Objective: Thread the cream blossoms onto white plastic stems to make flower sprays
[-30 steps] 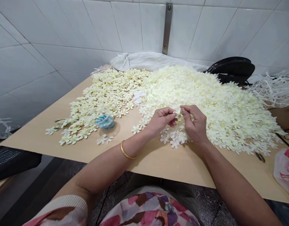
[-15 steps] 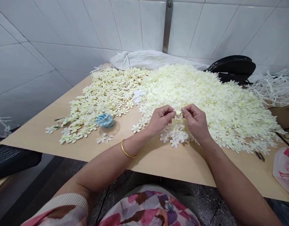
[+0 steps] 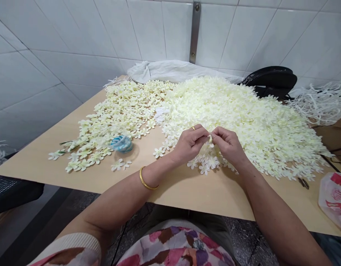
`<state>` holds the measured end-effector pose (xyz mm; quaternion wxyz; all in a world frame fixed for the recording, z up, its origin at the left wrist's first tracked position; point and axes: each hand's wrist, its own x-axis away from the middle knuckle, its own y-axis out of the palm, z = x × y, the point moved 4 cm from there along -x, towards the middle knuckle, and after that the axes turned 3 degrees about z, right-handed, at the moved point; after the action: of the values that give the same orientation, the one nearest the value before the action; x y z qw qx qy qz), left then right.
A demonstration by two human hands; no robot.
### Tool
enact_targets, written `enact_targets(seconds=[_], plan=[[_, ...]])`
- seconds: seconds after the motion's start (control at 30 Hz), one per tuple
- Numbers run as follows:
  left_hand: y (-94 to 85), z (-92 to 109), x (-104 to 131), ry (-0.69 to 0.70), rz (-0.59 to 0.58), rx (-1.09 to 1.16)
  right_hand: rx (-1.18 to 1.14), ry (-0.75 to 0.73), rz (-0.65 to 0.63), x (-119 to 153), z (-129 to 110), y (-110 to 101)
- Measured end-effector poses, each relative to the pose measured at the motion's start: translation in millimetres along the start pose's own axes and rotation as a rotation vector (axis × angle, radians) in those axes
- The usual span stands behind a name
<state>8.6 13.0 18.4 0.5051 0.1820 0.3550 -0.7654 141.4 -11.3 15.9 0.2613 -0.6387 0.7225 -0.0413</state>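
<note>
My left hand (image 3: 190,145) and my right hand (image 3: 228,145) meet over the front of a big heap of pale yellow artificial flowers (image 3: 215,101). Both are closed in a pinch, fingertips touching or nearly so. A small pale artificial flower (image 3: 210,140) shows between them; its petals are mostly covered by my fingers. Just below lie several loose white flowers (image 3: 205,168) at the heap's front edge. A gold bangle (image 3: 144,179) circles my left wrist.
Left on the table (image 3: 170,192) spreads a second batch of flowers (image 3: 101,125), with a blue and white bundle (image 3: 122,144) beside it. A black object (image 3: 276,79) stands behind the heap. White strands (image 3: 323,101), small metal snips (image 3: 303,183) and a printed plastic bag (image 3: 334,199) lie right.
My hands have come together from slightly apart, and the left has turned so its fingers meet the right's at the small flower. The view has shifted slightly.
</note>
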Motion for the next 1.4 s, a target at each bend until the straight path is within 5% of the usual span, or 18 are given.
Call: enact_targets(seconds=[0.1,0.23,0.33,0.5,0.63,0.9,1.4], plan=[[-0.9,-1.8,0.4,-0.129,0.021,0.077,0.044,-0.050,0.038,1.5,-4.5,2.2],[3.9,-11.3,4.5,-0.459,0.037,0.361,0.160,-0.159,0.246,4.0,-9.1,1.5],[9.0,-12.7,6.4,-0.555,-0.021,0.475,0.239,-0.213,0.344,5.9,-8.8,1.6],[5.3,-17.6,6.2,-0.589,0.037,0.447,0.439,-0.413,0.382,9.2,-12.1,7.7],[2.0,-22.5,5.1,-0.601,0.099,0.481,0.483,-0.551,0.294,9.8,-15.7,14.3],[7.8,-25.7,5.0,-0.640,0.120,0.694,0.365,-0.559,0.200,9.1,-15.6,7.2],[10.3,-24.4,5.3,-0.696,0.037,0.914,0.300,-0.396,0.215,6.3,-11.6,2.6]])
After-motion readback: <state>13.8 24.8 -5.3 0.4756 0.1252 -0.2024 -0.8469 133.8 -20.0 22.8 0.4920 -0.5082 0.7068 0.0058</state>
